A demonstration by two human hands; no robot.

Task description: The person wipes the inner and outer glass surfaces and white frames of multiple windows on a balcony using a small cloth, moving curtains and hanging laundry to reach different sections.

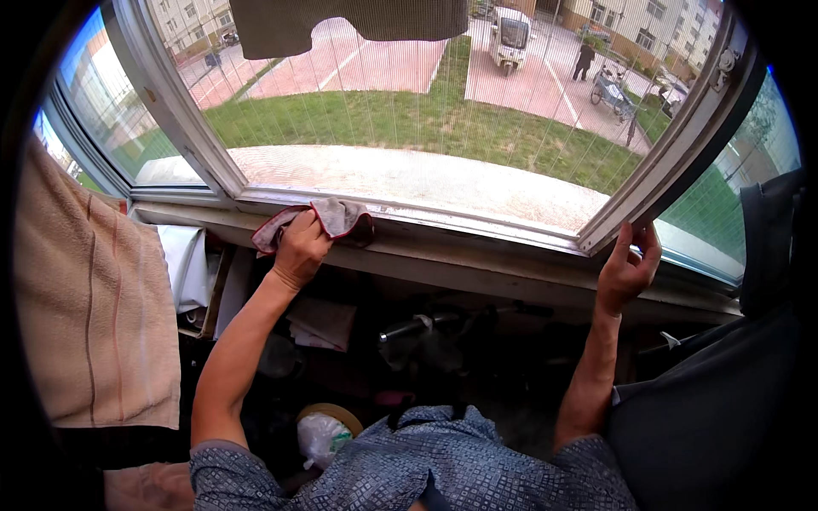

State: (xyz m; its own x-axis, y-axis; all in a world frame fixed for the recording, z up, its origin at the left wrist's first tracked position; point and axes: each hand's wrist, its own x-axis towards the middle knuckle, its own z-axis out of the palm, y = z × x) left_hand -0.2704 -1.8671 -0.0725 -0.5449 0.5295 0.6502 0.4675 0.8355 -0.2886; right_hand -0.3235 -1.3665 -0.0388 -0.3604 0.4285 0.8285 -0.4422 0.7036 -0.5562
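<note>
My left hand (301, 248) grips a grey cleaning cloth (344, 217) with a dark red edge, at the lower left part of the window screen's frame (415, 219). Part of the cloth lies over the sill (441, 252). At the frame's lower right corner is my right hand (629, 268), its thumb and fingers raised against the edge; whether they pinch it I cannot tell. The fine mesh of the screen (383, 121) fills the middle of the view, with lawn and red paving behind it.
A beige towel (102, 300) hangs at the left, dark fabric (709, 409) at the right. Below the sill are a white plastic bag (323, 437), a folded cloth (323, 322) and a metal tube (415, 326). Dark cloth (358, 22) hangs across the top. Outside stands a person (583, 61).
</note>
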